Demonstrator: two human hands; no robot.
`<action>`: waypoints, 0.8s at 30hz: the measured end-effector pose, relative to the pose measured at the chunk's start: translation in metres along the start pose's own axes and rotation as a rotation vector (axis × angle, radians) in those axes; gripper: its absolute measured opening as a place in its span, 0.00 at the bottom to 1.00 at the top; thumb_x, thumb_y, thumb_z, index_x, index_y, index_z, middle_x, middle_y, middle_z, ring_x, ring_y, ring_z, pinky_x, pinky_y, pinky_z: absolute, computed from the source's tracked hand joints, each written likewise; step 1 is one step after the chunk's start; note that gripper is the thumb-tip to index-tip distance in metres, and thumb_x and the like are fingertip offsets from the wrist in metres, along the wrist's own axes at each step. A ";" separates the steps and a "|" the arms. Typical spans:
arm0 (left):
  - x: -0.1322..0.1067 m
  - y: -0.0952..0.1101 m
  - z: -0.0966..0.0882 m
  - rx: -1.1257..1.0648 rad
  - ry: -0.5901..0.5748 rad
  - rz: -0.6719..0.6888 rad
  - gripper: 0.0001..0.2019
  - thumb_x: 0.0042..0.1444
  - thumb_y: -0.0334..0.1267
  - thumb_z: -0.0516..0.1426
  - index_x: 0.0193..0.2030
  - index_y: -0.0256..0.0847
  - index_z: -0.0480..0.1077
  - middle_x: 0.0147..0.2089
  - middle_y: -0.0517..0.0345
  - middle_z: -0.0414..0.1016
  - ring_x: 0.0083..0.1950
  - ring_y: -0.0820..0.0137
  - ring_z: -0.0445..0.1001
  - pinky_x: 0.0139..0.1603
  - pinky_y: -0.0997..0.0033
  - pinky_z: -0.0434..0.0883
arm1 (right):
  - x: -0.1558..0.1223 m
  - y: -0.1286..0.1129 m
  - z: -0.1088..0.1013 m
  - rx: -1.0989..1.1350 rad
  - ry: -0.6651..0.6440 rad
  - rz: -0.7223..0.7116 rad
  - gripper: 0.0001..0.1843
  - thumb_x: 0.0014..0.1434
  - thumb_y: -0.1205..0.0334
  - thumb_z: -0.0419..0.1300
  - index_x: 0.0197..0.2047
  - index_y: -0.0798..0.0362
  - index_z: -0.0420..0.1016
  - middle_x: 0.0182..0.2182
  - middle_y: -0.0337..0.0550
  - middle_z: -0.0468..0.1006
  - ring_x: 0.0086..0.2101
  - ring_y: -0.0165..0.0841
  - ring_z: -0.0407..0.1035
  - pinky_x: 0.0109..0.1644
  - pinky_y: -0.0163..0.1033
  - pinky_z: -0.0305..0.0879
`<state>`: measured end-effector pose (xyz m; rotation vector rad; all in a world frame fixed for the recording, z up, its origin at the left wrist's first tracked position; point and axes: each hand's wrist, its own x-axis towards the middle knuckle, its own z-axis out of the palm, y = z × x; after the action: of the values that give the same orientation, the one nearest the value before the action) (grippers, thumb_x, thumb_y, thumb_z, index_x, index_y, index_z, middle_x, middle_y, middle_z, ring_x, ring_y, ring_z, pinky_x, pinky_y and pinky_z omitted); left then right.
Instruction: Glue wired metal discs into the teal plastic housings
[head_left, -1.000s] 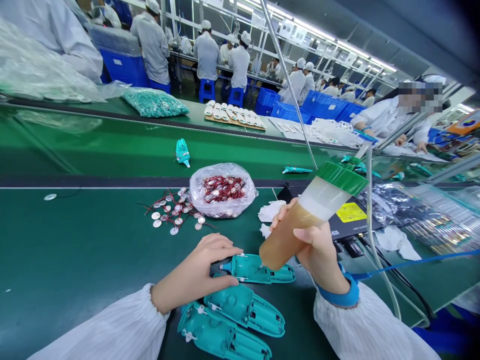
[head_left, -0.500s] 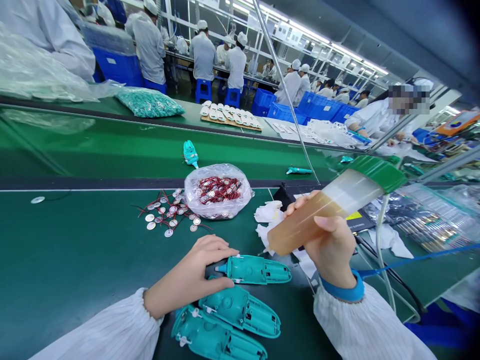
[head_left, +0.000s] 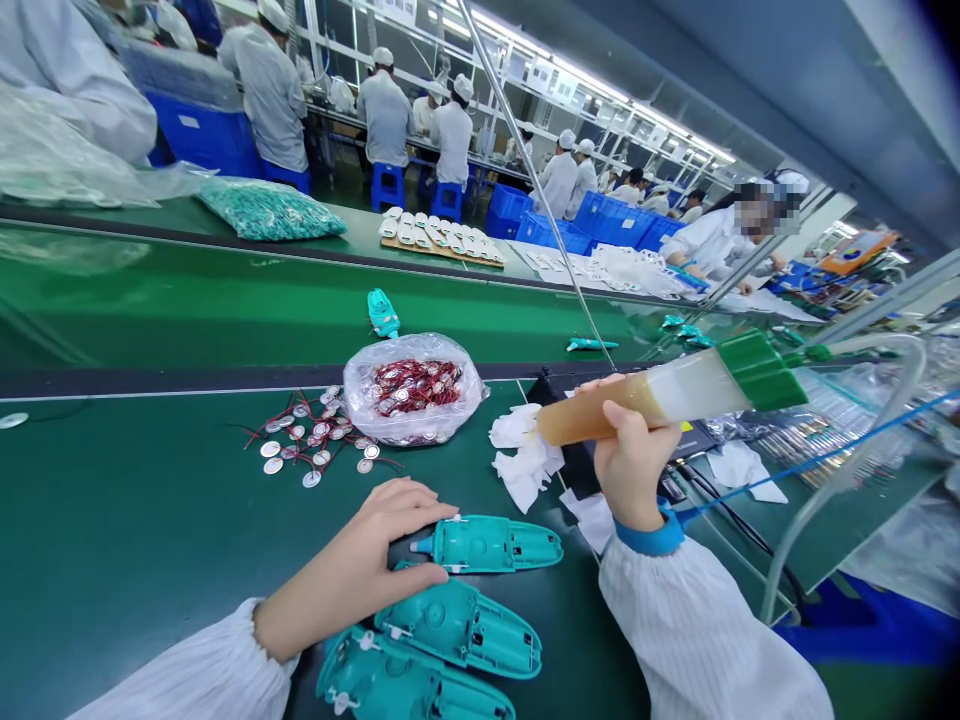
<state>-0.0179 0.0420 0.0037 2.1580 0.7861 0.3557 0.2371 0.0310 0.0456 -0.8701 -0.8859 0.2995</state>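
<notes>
My right hand (head_left: pixel 637 455) is wrapped round a glue syringe (head_left: pixel 667 393) with a brown-amber filling and a green cap. The syringe lies nearly level, and its tip end is by crumpled white tissues (head_left: pixel 525 455). With thumb and forefinger, my left hand (head_left: pixel 382 550) grips the left end of a teal plastic housing half (head_left: pixel 491 543), hollow side up. Closer to me lie a second teal housing half (head_left: pixel 465 625) and a third housing half (head_left: pixel 420 685), overlapping and cut off by the bottom edge.
A clear bag (head_left: pixel 416 390) of discs with red wires stands behind my hands. Loose wired discs (head_left: pixel 319 440) are spread left of it. Beyond runs a green conveyor (head_left: pixel 300 310) carrying teal parts. A hose (head_left: pixel 840 470) trails from the cap, and co-workers sit across the line.
My right hand has tilted the syringe flatter and moved its tip from above the housing to the tissues. My left hand stays at the housing. The whole view has shifted slightly.
</notes>
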 end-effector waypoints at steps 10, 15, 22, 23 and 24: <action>-0.001 -0.003 0.001 0.013 0.036 0.046 0.20 0.51 0.38 0.62 0.52 0.49 0.71 0.51 0.55 0.74 0.60 0.55 0.63 0.59 0.52 0.64 | 0.007 -0.015 -0.005 -0.005 -0.017 0.027 0.07 0.42 0.72 0.60 0.27 0.52 0.75 0.25 0.37 0.74 0.26 0.34 0.69 0.34 0.42 0.68; 0.001 -0.002 0.002 0.014 0.017 0.031 0.20 0.52 0.37 0.62 0.53 0.47 0.71 0.51 0.54 0.73 0.60 0.55 0.63 0.60 0.50 0.63 | 0.009 -0.014 -0.007 0.006 -0.021 0.084 0.09 0.40 0.72 0.61 0.28 0.53 0.74 0.24 0.37 0.74 0.25 0.33 0.68 0.33 0.41 0.67; -0.002 -0.009 0.006 0.005 0.059 0.092 0.20 0.52 0.39 0.62 0.53 0.50 0.70 0.50 0.57 0.73 0.58 0.58 0.65 0.61 0.53 0.62 | 0.006 -0.036 -0.005 0.158 -0.007 0.140 0.13 0.39 0.64 0.56 0.32 0.50 0.70 0.27 0.34 0.71 0.28 0.33 0.69 0.36 0.41 0.68; -0.002 -0.010 0.007 0.004 0.064 0.098 0.20 0.52 0.39 0.62 0.53 0.51 0.69 0.50 0.57 0.73 0.57 0.58 0.65 0.61 0.53 0.61 | 0.005 -0.040 -0.006 0.190 -0.018 0.151 0.13 0.38 0.64 0.55 0.32 0.50 0.70 0.27 0.35 0.70 0.28 0.33 0.68 0.36 0.41 0.68; -0.002 -0.011 0.008 0.003 0.069 0.100 0.20 0.52 0.39 0.62 0.54 0.51 0.69 0.49 0.58 0.73 0.57 0.59 0.66 0.62 0.53 0.60 | 0.004 -0.044 -0.006 0.213 -0.039 0.167 0.14 0.38 0.64 0.54 0.32 0.50 0.70 0.27 0.35 0.70 0.28 0.33 0.68 0.35 0.41 0.68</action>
<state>-0.0204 0.0413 -0.0093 2.2032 0.7184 0.4830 0.2395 0.0028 0.0795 -0.7425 -0.8026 0.5476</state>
